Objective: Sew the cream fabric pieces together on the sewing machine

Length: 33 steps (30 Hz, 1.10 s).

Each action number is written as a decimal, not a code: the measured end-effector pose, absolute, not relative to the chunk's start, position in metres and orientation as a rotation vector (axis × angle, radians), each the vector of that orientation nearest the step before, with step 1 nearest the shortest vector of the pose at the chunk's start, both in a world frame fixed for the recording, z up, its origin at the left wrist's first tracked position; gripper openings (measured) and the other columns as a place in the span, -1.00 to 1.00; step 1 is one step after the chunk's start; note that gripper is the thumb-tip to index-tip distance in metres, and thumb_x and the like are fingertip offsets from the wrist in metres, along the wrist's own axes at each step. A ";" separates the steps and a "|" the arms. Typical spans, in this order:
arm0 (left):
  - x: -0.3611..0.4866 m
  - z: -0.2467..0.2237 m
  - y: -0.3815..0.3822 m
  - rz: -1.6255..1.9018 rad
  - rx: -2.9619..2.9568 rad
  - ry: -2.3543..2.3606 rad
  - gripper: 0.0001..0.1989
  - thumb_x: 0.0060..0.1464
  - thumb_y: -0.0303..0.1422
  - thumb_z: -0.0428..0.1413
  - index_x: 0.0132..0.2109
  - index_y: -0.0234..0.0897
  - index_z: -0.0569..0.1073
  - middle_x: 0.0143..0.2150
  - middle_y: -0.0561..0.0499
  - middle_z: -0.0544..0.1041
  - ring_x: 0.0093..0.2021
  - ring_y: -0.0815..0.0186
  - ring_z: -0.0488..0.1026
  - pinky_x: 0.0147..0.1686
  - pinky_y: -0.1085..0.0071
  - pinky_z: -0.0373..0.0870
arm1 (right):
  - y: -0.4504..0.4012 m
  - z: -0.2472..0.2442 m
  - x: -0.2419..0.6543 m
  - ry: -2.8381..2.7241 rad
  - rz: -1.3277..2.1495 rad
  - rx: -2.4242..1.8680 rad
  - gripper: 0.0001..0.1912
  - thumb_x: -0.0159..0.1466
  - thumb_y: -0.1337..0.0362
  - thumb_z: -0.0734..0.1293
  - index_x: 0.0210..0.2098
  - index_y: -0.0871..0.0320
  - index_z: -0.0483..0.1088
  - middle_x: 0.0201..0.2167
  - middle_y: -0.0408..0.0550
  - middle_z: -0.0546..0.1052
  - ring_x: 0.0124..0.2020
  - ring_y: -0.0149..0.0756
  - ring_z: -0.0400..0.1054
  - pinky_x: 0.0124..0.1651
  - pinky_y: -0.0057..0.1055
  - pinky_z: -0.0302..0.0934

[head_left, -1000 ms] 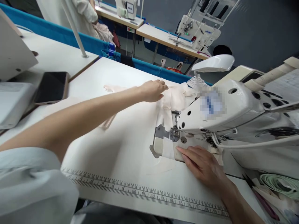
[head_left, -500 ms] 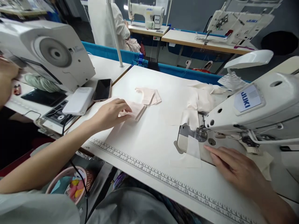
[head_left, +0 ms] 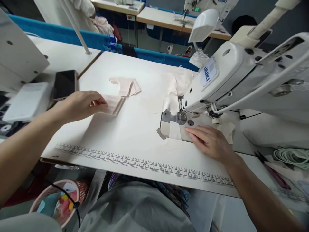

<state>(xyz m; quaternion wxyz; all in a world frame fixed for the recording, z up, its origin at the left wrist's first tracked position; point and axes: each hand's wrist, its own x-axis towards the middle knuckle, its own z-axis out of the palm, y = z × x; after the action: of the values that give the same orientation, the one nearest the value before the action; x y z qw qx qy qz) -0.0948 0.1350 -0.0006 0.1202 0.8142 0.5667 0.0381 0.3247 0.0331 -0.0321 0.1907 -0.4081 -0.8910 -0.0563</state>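
Observation:
My left hand [head_left: 84, 104] is at a small stack of pale pink fabric pieces [head_left: 115, 104], thumb and fingertips pinched together on its left part. Behind the stack lie more cut pink pieces [head_left: 126, 86], slightly fanned. My right hand [head_left: 209, 140] rests flat by the bed of the sewing machine [head_left: 217, 71], its fingers stretched out and holding nothing. Just left of its fingertips is the needle plate with the presser foot [head_left: 181, 116]. Pale pink fabric [head_left: 177, 83] lies bunched behind the foot.
A phone [head_left: 65, 84] and a white box-shaped device [head_left: 27, 101] lie at the left. A printed ruler [head_left: 145, 162] runs along the table's front edge. Below stands a pink basket of scraps [head_left: 79, 190]. Scissors [head_left: 275, 172] lie at the right. A person in white sits across.
My view has swung to the right, so things appear farther left. My left thumb and fingers have closed together at the fabric stack. My right hand stays flat by the machine bed.

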 end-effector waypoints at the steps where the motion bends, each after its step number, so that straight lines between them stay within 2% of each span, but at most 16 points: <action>1: -0.096 -0.002 0.135 0.131 2.405 1.611 -0.59 0.06 -0.03 -0.04 -0.25 -0.26 0.49 -0.24 -0.05 0.53 -0.33 0.30 0.41 -0.33 0.41 0.28 | 0.033 -0.032 0.325 -2.502 -0.168 -1.139 -0.74 0.37 0.38 0.18 -0.04 0.20 0.44 -0.29 -0.02 0.61 -0.27 -0.28 0.49 -0.26 -0.35 0.34; 5: -0.095 -0.004 0.132 0.275 2.539 1.458 -0.57 0.09 0.02 -0.05 -0.30 -0.23 0.49 -0.31 -0.03 0.52 -0.37 0.33 0.42 -0.35 0.43 0.29 | 0.031 -0.030 0.325 -2.510 -0.205 -1.103 -0.76 0.36 0.38 0.19 -0.06 0.19 0.45 -0.29 -0.04 0.61 -0.25 -0.26 0.50 -0.25 -0.35 0.34; 9: -0.090 0.001 0.130 0.308 2.509 1.456 -0.63 0.09 -0.05 -0.01 -0.36 -0.23 0.51 -0.32 -0.03 0.55 -0.41 0.34 0.44 -0.41 0.45 0.27 | 0.031 -0.031 0.326 -2.513 -0.292 -1.073 -0.78 0.36 0.38 0.21 -0.07 0.20 0.43 -0.26 -0.02 0.61 -0.28 -0.26 0.50 -0.23 -0.35 0.35; 12: -0.091 0.008 0.133 0.257 2.434 1.514 -0.68 0.07 -0.13 0.03 -0.34 -0.27 0.53 -0.33 -0.03 0.56 -0.43 0.37 0.43 -0.45 0.49 0.25 | 0.032 -0.032 0.327 -2.525 -0.339 -1.031 -0.79 0.36 0.37 0.22 -0.07 0.24 0.43 -0.25 0.01 0.61 -0.28 -0.26 0.50 -0.27 -0.37 0.36; 15: -0.093 0.017 0.130 0.274 2.264 1.563 -0.73 0.06 -0.17 0.09 -0.31 -0.28 0.55 -0.41 -0.01 0.55 -0.49 0.39 0.39 -0.52 0.48 0.22 | 0.033 -0.031 0.326 -2.540 -0.344 -1.018 -0.77 0.38 0.35 0.19 -0.06 0.21 0.43 -0.26 -0.01 0.62 -0.28 -0.28 0.51 -0.30 -0.40 0.37; 18: -0.086 0.020 0.111 0.393 2.080 1.469 -0.74 0.10 -0.16 0.11 -0.27 -0.27 0.55 -0.41 -0.01 0.57 -0.47 0.39 0.43 -0.50 0.47 0.29 | 0.033 -0.030 0.325 -2.539 -0.362 -1.020 -0.77 0.39 0.34 0.18 -0.07 0.20 0.44 -0.27 -0.03 0.62 -0.28 -0.29 0.51 -0.31 -0.41 0.37; 21: -0.064 0.008 0.070 0.576 2.051 1.399 -0.75 0.16 -0.19 0.09 -0.26 -0.28 0.54 -0.33 -0.04 0.60 -0.38 0.34 0.49 -0.42 0.43 0.42 | 0.033 -0.031 0.325 -2.539 -0.373 -1.013 -0.78 0.37 0.36 0.19 -0.08 0.21 0.44 -0.27 -0.02 0.62 -0.28 -0.27 0.51 -0.28 -0.39 0.36; 23: -0.048 -0.006 0.036 0.684 2.218 1.277 -0.75 0.25 -0.26 0.01 -0.17 -0.27 0.54 -0.16 -0.08 0.61 -0.15 0.27 0.53 -0.16 0.32 0.50 | 0.033 -0.033 0.325 -2.542 -0.358 -1.010 -0.77 0.37 0.36 0.20 -0.07 0.21 0.44 -0.27 -0.02 0.62 -0.28 -0.26 0.51 -0.26 -0.36 0.36; 25: -0.035 -0.023 0.003 0.615 2.470 1.153 -0.70 0.30 -0.29 -0.04 0.06 -0.23 0.46 0.10 -0.10 0.51 0.19 0.17 0.37 0.18 0.12 0.33 | 0.032 -0.034 0.326 -2.536 -0.350 -1.013 -0.77 0.36 0.37 0.20 -0.06 0.20 0.44 -0.28 -0.03 0.62 -0.29 -0.25 0.51 -0.26 -0.36 0.35; 26: -0.031 -0.030 -0.011 0.508 2.577 1.133 -0.62 0.31 -0.29 -0.05 0.21 -0.25 0.34 0.22 -0.11 0.41 0.28 0.14 0.27 0.27 0.06 0.22 | 0.032 -0.034 0.326 -2.534 -0.350 -1.013 -0.77 0.35 0.37 0.20 -0.06 0.19 0.43 -0.29 -0.03 0.62 -0.29 -0.25 0.51 -0.26 -0.36 0.35; 29: -0.026 -0.047 -0.039 0.357 2.772 1.209 -0.40 0.28 -0.23 -0.03 0.37 -0.35 0.04 0.36 -0.18 0.16 0.39 0.06 0.05 0.33 0.02 0.08 | 0.032 -0.035 0.326 -2.524 -0.333 -1.014 -0.77 0.34 0.39 0.23 -0.05 0.17 0.43 -0.28 -0.03 0.61 -0.28 -0.25 0.51 -0.24 -0.37 0.34; 33: -0.024 -0.052 -0.050 0.328 2.823 1.295 -0.33 0.27 -0.18 -0.05 0.40 -0.37 -0.05 0.38 -0.20 0.10 0.40 0.03 0.00 0.33 0.02 0.06 | 0.031 -0.034 0.324 -2.522 -0.328 -1.006 -0.74 0.34 0.37 0.22 -0.01 0.13 0.42 -0.28 -0.04 0.61 -0.28 -0.23 0.50 -0.23 -0.36 0.31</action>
<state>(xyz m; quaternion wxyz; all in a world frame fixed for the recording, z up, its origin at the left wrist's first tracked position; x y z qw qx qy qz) -0.0236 -0.0498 -0.0519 0.0092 0.9039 0.4147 0.1049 0.3243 0.0310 -0.0345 0.2019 -0.3603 -0.9031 -0.1175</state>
